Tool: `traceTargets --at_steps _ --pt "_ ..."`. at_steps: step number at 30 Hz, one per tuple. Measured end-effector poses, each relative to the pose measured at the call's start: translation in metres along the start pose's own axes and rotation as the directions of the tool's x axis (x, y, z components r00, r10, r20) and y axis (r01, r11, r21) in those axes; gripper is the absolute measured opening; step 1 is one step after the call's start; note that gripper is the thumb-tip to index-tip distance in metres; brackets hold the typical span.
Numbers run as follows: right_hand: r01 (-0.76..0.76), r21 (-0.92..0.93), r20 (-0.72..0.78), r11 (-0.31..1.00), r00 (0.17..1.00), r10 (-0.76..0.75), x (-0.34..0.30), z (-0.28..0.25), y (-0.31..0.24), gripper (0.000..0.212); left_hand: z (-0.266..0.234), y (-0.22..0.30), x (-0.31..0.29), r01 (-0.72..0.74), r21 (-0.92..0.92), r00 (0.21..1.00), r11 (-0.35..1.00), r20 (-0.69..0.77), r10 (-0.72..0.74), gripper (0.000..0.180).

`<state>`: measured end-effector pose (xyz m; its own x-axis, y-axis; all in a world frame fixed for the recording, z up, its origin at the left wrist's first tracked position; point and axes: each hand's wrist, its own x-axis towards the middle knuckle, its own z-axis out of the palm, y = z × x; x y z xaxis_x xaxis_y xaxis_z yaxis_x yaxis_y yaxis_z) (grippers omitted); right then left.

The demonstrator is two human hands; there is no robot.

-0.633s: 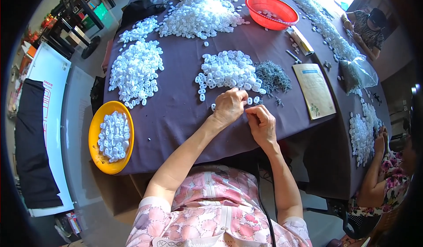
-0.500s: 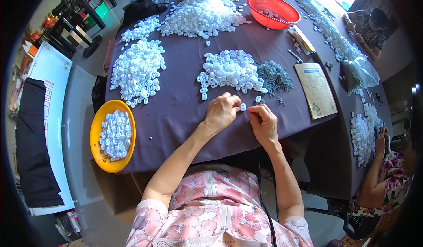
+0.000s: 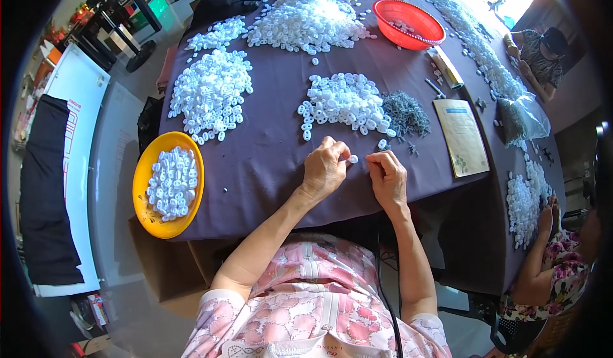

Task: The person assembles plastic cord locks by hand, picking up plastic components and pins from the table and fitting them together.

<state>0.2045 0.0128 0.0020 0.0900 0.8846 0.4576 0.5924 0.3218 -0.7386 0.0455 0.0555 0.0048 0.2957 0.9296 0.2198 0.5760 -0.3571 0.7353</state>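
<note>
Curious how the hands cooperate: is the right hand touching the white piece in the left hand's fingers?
Apart. The head view shows dark tablecloth between the right hand and the white piece in the left hand.

White pieces [image 3: 348, 99]: smooth plastic; tablecloth [image 3: 271, 166]: matt cloth (softly creased).

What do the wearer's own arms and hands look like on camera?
The left hand and right hand show no gloves. Both forearms are bare, with no watch or bracelet visible. The left sleeve and right sleeve are short, pink and white, with a floral-looking print. Rings: too small to tell.
</note>
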Motion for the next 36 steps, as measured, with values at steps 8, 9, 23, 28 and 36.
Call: traceTargets --at_steps 8,9,23,28,36 --pt "0.208 -0.020 0.066 0.978 0.976 -0.206 -0.001 0.001 -0.008 0.013 -0.008 0.003 -0.001 0.012 -0.055 1.000 0.998 0.020 -0.011 0.008" --pt "0.265 -0.049 0.065 0.963 0.963 -0.262 0.000 0.001 -0.009 0.016 -0.007 0.004 -0.002 -0.011 -0.052 0.999 0.999 0.033 0.013 0.008" --pt "-0.241 0.364 0.206 0.899 0.963 0.175 -0.015 0.012 -0.017 0.005 -0.004 -0.011 -0.018 0.395 -0.755 0.917 0.523 0.295 -0.268 0.006" --pt "-0.394 0.526 0.276 0.754 0.917 0.286 -0.018 0.017 -0.017 0.001 -0.002 -0.005 -0.025 0.375 -0.757 0.926 0.535 0.272 -0.263 0.006" --pt "-0.386 0.508 0.288 0.770 0.919 0.270 -0.017 0.016 -0.019 0.002 -0.010 -0.012 -0.033 0.362 -0.755 0.929 0.547 0.337 -0.150 0.014"
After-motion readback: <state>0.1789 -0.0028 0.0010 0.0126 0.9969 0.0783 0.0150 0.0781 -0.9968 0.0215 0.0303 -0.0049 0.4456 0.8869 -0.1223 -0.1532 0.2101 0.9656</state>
